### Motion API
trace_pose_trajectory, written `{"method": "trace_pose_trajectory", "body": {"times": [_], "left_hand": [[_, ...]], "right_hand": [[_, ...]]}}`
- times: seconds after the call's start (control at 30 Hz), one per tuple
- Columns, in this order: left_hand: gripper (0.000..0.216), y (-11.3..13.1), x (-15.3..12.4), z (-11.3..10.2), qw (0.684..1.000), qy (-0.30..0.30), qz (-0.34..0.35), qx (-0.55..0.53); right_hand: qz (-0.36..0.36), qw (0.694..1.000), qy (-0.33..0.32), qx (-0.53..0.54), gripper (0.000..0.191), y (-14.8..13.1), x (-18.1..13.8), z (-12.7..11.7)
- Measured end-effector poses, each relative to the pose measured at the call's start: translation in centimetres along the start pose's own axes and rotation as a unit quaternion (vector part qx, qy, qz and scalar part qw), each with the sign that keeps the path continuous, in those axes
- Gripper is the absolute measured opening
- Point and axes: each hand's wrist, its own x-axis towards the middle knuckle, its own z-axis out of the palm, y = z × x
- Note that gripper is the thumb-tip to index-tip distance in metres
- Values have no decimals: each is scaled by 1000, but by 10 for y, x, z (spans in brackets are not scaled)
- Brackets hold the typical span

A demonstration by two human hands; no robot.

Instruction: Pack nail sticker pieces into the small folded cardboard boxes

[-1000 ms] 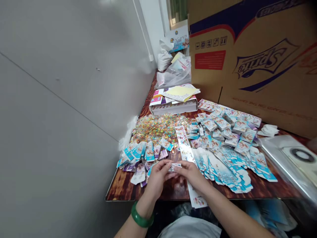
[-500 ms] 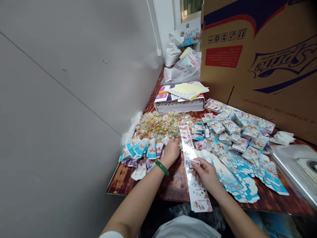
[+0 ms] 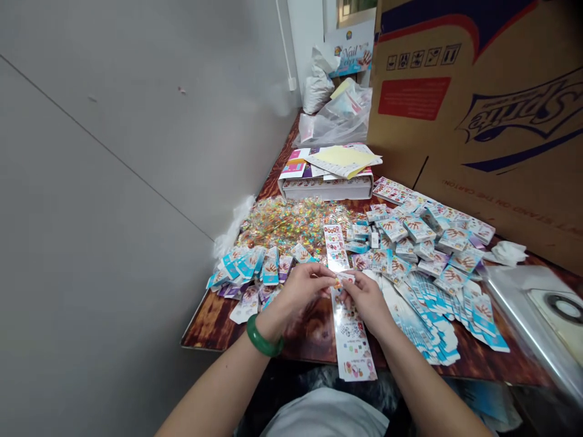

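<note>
My left hand (image 3: 307,288), with a green bangle on its wrist, meets my right hand (image 3: 367,300) above a long strip of nail sticker sheets (image 3: 353,346). Between the fingertips of my right hand is a small folded sticker sheet (image 3: 347,277). My left fingers pinch a tiny colourful packet (image 3: 337,284) against it; its details are too small to read. Behind my hands spreads a heap of small clear packets with coloured bits (image 3: 286,221). Left of my left hand lie several blue and purple printed cards (image 3: 250,267).
Small filled boxes (image 3: 419,229) are piled at the right, with fanned flat cartons (image 3: 432,321) before them. A large cardboard carton (image 3: 419,133) stands behind. A white box (image 3: 325,189) sits at the back, and a grey wall (image 3: 113,212) borders the left.
My left hand has come from the heap of small packets towards me and now meets my right hand, with a tiny packet between its fingers. My right hand has risen slightly along the strip.
</note>
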Motion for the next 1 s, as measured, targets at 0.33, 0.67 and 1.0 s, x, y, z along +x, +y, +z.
{"method": "trace_pose_trajectory", "body": {"times": [0.33,0.67,1.0], "left_hand": [[24,-15,-3,16,987,127,-6,-97],[17,-18,-2,12,993,70,50,75],[49,-9,43,-47,686,7,164,709]], "right_hand": [[0,992,-53,117,35,0,-5,7],[-24,999,27,25,42,4,-4,3],[-38,998,53,27,39,-10,-8,-17]]}}
